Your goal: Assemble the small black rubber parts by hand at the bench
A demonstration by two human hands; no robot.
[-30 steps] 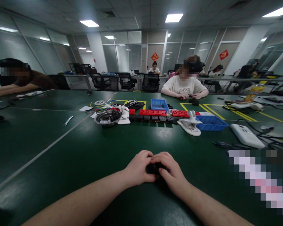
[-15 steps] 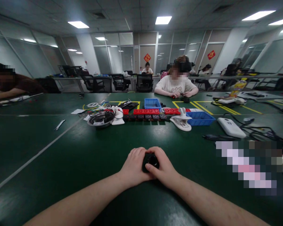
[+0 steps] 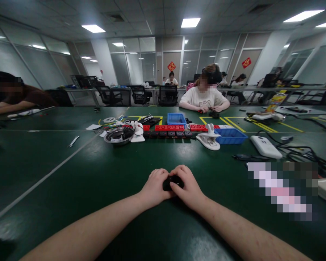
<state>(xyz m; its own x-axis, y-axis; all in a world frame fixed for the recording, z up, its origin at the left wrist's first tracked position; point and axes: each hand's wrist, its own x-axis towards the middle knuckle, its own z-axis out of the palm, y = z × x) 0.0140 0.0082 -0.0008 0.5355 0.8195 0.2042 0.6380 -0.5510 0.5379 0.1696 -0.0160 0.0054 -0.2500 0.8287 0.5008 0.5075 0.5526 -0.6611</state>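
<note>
Both of my hands meet around a small glossy black rounded object [image 3: 175, 180] just over the green table, near the middle of the view. Its kind cannot be made out, as fingers cover much of it. From the left side, my left hand [image 3: 156, 186] is closed against it, thumb side toward the object. Opposite, my right hand [image 3: 188, 188] curls its fingers over the far edge, and its thumb lies across the near side.
Beyond my hands are a bowl of cables [image 3: 118, 137], a white clamp [image 3: 209, 139], red-and-black power strips [image 3: 170, 128] and a blue bin [image 3: 230, 136]. A white box [image 3: 265, 146] and black cables [image 3: 301, 148] lie right. A wrench [image 3: 74, 141] lies left. A person [image 3: 203, 96] sits opposite.
The black object has turned between my hands: the round ring on its top that faced me is now mostly out of sight. Both hands have shifted slightly upward in the view.
</note>
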